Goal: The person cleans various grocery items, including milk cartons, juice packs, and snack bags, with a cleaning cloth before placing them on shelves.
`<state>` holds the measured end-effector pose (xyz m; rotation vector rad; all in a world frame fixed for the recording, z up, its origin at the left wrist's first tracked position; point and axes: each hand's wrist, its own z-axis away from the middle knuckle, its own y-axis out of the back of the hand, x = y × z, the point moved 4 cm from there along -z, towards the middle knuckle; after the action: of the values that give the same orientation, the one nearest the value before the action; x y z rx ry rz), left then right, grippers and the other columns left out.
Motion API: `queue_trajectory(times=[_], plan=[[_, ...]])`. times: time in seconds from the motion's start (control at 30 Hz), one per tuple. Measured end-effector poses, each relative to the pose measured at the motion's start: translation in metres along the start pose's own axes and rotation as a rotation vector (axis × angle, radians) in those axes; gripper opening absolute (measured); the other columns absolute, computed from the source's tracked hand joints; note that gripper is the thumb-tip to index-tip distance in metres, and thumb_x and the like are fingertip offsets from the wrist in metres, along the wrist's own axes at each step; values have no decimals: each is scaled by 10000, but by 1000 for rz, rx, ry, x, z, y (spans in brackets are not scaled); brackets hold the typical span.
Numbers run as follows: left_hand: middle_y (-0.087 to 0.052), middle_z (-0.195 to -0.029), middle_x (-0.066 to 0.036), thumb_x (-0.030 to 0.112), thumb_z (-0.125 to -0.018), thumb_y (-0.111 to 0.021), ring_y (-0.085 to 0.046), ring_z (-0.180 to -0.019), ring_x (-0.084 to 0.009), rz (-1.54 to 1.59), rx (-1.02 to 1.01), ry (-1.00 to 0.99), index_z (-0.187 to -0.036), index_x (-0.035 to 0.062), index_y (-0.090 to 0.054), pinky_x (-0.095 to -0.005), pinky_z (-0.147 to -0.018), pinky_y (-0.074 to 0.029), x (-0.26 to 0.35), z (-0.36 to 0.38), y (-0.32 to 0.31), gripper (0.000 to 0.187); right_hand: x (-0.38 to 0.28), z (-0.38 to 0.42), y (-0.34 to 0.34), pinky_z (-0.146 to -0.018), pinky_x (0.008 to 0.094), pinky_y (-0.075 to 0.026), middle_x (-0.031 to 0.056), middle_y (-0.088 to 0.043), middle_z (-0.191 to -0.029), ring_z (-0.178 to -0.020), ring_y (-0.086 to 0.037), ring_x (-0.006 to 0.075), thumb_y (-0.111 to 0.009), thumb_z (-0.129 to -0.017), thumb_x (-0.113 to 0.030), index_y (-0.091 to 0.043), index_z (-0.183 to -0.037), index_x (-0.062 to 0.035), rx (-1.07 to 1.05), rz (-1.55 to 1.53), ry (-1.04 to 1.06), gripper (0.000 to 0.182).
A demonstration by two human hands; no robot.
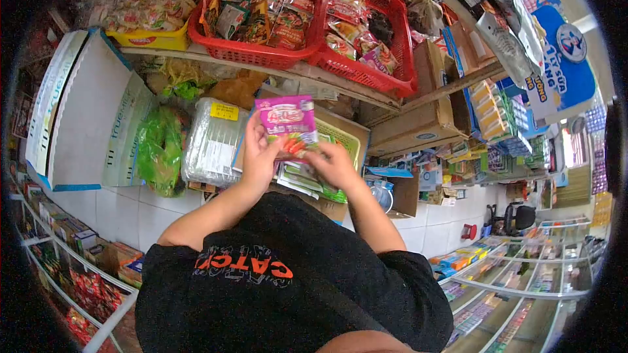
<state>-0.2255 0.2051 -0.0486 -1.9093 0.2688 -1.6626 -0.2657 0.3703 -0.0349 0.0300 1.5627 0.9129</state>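
Note:
My left hand [260, 157] holds up a pink snack packet [288, 123] with a picture of vegetables on it, thumb on its left edge. My right hand [335, 166] pinches the packet's lower right corner and rests over a small stack of similar flat packets [296, 178] just below. Both hands are raised in front of my chest, over a black shirt with orange lettering [243, 264]. Behind the packet lies a green woven tray [343, 140] on a cardboard box.
A shelf above carries two red baskets [261, 52] [366, 68] and a yellow one [152, 40], all full of packets. Clear wrapped trays [212, 143] and a green bag [159, 150] sit at left. Cardboard boxes [418, 124] stand at right. Glass display counters [517, 287] flank me.

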Motion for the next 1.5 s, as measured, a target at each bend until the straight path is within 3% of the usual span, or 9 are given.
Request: queue_trajectory(times=[0.3, 0.43, 0.63, 0.77, 0.87, 1.07, 1.27, 1.37, 1.5], plan=[[-424, -1146, -134, 103, -847, -487, -540, -943, -226, -178, -98, -101, -1281, 56, -294, -331, -792, -448, 51, -4, 16, 477, 6, -26, 163, -777, 271, -430, 51, -616, -946, -860, -552, 129, -562, -830, -179, -589, -1028, -12, 680, -384, 131, 260], [-452, -1106, -117, 91, -848, -465, -545, -892, -189, -246, 7, -53, -1227, 41, -360, -301, -762, -448, 59, -3, 42, 396, 13, -65, 219, -812, 295, -421, 134, -615, -996, -899, -581, 227, -575, -820, -247, -583, -1055, -16, 748, 189, 57, 329], [-488, -1074, -109, 82, -843, -503, -546, -882, -172, -368, 74, -43, -1173, 10, -415, -289, -752, -444, 61, 7, 87, 348, -38, -110, 237, -846, 377, -429, 142, -597, -1021, -980, -550, 301, -605, -759, -222, -623, -993, -69, 326, 885, 60, 280], [-513, -1039, -86, 135, -856, -501, -548, -859, -160, -294, 141, 135, -1125, 38, -454, -277, -734, -444, 56, 16, 113, 290, -18, -162, 241, -862, 394, -439, 135, -607, -995, -960, -564, 289, -595, -733, -137, -640, -952, -77, 31, 1107, 330, 232], [-530, -995, -70, 171, -869, -496, -550, -833, -157, -160, 219, 253, -1085, 65, -478, -268, -700, -443, 50, 23, 122, 242, -46, -181, 219, -832, 402, -465, 150, -616, -974, -902, -591, 301, -564, -741, -120, -641, -940, -56, -198, 1420, 177, 223], [-529, -984, -80, 168, -878, -484, -562, -846, -178, -236, 194, 331, -1080, 40, -494, -278, -703, -466, 40, 25, 109, 239, -83, -228, 209, -779, 421, -477, 150, -626, -948, -903, -597, 301, -544, -738, -175, -656, -898, -49, 129, 1452, -29, 232], [-536, -976, -86, 170, -878, -473, -565, -841, -186, -288, 136, 364, -1090, 29, -477, -293, -716, -470, 24, 29, 105, 255, -55, -261, 161, -804, 411, -465, 142, -625, -964, -914, -592, 298, -569, -721, -172, -639, -953, -62, -68, 1279, -21, 266], [-538, -965, -83, 161, -883, -465, -565, -839, -183, -276, 160, 375, -1080, 33, -480, -286, -711, -470, 19, 28, 107, 235, -22, -275, 149, -815, 407, -456, 140, -608, -993, -943, -575, 304, -603, -713, -198, -593, -1037, -97, 142, 1151, 544, 340], [-533, -962, -79, 159, -886, -462, -554, -844, -174, -269, 158, 405, -1076, 34, -482, -281, -719, -460, 18, 20, 104, 229, 46, -298, 143, -787, 394, -468, 155, -609, -849, -859, -592, 304, -526, -708, -136, -604, -933, -60, 286, 999, 304, 250]])
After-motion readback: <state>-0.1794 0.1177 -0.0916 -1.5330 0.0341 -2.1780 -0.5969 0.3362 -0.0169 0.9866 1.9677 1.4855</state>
